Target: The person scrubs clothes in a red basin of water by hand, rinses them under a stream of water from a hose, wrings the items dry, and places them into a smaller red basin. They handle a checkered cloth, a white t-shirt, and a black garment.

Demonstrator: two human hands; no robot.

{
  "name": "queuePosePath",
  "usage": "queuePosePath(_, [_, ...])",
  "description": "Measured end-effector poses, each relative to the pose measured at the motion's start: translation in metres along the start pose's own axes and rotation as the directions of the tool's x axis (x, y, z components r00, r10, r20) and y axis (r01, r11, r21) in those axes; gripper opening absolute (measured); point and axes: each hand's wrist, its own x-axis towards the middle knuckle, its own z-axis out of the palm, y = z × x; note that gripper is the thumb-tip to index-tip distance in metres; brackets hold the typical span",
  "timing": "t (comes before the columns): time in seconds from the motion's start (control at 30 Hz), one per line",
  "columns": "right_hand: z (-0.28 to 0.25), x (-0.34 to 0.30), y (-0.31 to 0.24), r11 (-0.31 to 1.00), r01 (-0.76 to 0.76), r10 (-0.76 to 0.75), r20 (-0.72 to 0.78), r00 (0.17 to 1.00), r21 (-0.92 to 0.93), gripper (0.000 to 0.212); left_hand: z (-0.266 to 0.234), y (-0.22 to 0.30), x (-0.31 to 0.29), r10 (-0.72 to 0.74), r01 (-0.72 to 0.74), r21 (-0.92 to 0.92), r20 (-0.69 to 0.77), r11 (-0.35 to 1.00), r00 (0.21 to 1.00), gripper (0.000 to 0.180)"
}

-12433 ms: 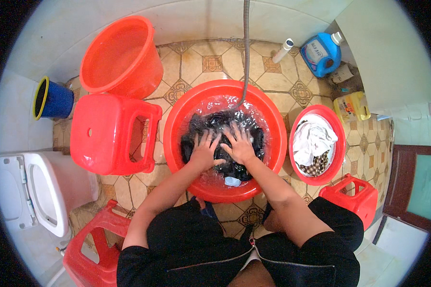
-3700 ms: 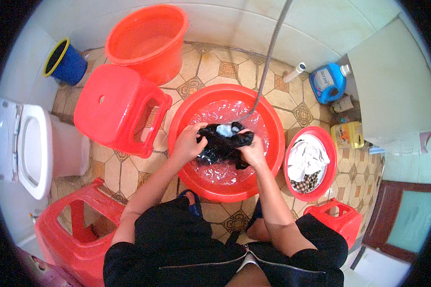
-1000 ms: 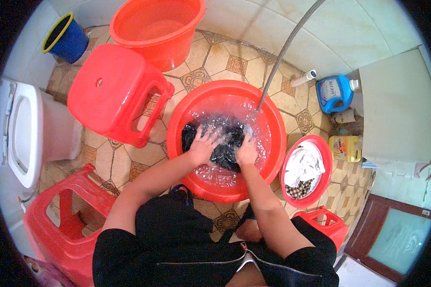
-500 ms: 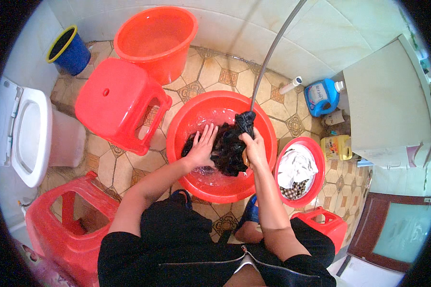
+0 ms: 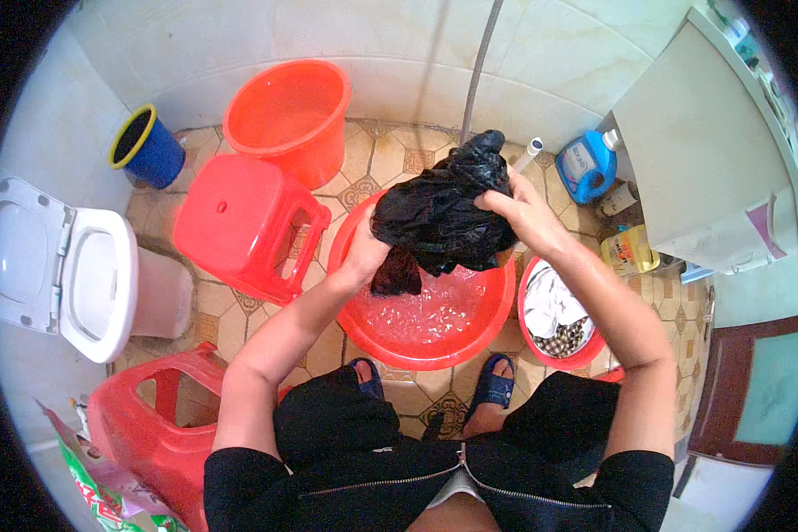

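1. Now both hands hold a wet black garment (image 5: pixel 443 208) up above the big red basin (image 5: pixel 363 319), which has soapy water inside.
2. The left hand (image 5: pixel 368 253) is clenched on the lower left part of the cloth.
3. The right hand (image 5: pixel 519 208) grasps the upper right part.
4. Just beside the basin, on its right, stands a smaller red basin (image 5: pixel 528 293) with light clothes; a red stool (image 5: pixel 239 226) is on its left.

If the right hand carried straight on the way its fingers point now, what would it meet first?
The right hand points toward the wet black garment it already grips; beyond that, probably the left hand, though depth is unclear.
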Motion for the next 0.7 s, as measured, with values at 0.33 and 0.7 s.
queuePosePath(0.33, [-0.026, -0.009, 0.055, 0.783, -0.566, 0.576, 0.042, 0.816, 0.257, 0.051, 0.059, 0.097, 0.043, -0.004, 0.026, 0.404, -0.055, 0.914, 0.998, 0.037])
queuePosePath(0.7, [-0.028, 0.012, 0.010, 0.995, 0.097, -0.102, 0.340, 0.935, 0.034, 0.124, 0.111, 0.136, 0.061, 0.124, -0.114, 0.600, 0.025, 0.792, 0.992, 0.028])
